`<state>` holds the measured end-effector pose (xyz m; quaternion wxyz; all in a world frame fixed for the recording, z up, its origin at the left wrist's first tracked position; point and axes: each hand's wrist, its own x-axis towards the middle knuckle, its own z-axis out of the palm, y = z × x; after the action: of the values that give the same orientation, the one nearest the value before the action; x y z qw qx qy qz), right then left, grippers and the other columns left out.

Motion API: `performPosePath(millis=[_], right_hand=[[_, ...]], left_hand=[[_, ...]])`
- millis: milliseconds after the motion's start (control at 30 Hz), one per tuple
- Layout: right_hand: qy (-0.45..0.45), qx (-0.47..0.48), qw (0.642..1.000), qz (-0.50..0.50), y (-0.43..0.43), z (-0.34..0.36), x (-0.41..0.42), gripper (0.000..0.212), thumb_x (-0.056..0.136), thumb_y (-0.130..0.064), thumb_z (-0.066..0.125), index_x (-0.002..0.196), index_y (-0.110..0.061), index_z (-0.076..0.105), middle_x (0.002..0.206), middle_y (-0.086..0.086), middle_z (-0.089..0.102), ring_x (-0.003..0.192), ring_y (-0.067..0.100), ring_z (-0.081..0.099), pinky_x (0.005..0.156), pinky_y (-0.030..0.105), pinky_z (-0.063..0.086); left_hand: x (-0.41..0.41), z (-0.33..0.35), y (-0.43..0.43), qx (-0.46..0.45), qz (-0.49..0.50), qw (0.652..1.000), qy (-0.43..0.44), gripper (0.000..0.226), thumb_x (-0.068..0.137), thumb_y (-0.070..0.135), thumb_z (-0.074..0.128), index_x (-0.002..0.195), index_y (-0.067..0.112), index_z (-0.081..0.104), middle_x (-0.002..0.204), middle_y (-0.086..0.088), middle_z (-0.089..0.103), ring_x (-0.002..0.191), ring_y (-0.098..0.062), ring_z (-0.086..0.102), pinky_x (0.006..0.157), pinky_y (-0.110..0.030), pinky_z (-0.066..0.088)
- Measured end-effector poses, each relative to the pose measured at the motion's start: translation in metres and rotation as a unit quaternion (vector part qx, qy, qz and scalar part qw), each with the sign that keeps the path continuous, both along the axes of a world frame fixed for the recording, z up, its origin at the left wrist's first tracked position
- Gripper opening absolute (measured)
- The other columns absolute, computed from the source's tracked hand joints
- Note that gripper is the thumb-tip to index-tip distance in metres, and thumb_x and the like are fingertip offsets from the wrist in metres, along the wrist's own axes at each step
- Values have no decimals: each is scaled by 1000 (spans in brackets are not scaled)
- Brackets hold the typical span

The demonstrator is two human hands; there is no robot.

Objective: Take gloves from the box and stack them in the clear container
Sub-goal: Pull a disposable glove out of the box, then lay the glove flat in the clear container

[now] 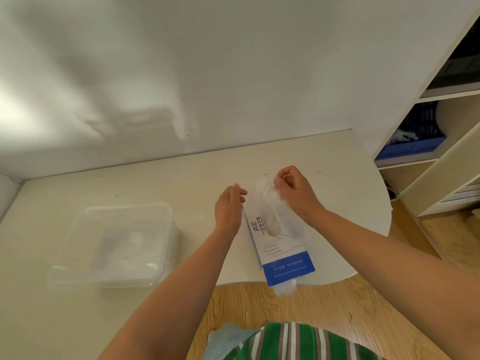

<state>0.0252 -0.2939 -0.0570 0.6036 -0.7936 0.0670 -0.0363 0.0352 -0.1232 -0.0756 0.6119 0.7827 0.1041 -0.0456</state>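
Box (281, 258), white with a blue band, lies on the desk (181, 183) near its rounded front edge, long axis pointing away from me, its near end over the edge. My right hand (296, 194) is curled, fingertips pinching a thin clear glove (267, 203) that rises from the top opening of the box. My left hand (230, 211) sits just beside the box's left edge, fingers fairly straight and together; I cannot tell whether it grips anything. The hands are close, glove between them. A wisp of clear film (285, 288) pokes from the box's near end. Clear container (158, 216) rests well to the left, with pale gloves (122, 245) inside.
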Motion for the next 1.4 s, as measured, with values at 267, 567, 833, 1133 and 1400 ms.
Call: performPosePath(millis=[267,567,833,1133,1400], right_hand=[[-37,-41,995,88,30,8,2,4,93,-13,60,94,-12,56,81,-3,59,70,9,51,65,17,44],[165,14,985,49,77,19,15,57,97,-60,35,122,-11,51,108,8,58,92,19,54,84,36,45],[210,78,966,131,137,32,22,23,93,-29,61,88,-7,62,72,1,63,66,15,55,65,25,45],[124,123,977,119,219,35,34,11,96,-12,59,90,-13,50,78,6,70,60,13,61,57,22,46],[72,-54,984,151,270,22,43,9,92,-10,62,89,-16,56,86,10,65,56,8,49,54,21,39]], left_hand=[[1,30,8,-103,-119,987,18,23,91,26,67,86,5,58,72,-5,63,58,-5,57,59,-18,45],[7,45,69,-238,-122,964,2,46,95,-3,31,117,18,65,72,-6,56,74,-24,59,89,-44,52],[10,48,150,-243,-91,965,31,53,91,-1,27,123,25,61,83,-13,60,80,-32,68,97,-50,48],[-8,40,243,-170,-123,974,89,43,95,42,49,114,7,65,83,-21,67,80,-32,60,83,-44,48],[-13,34,292,-112,-3,992,50,18,99,11,50,104,2,66,74,-16,66,57,-22,66,55,-30,55]])
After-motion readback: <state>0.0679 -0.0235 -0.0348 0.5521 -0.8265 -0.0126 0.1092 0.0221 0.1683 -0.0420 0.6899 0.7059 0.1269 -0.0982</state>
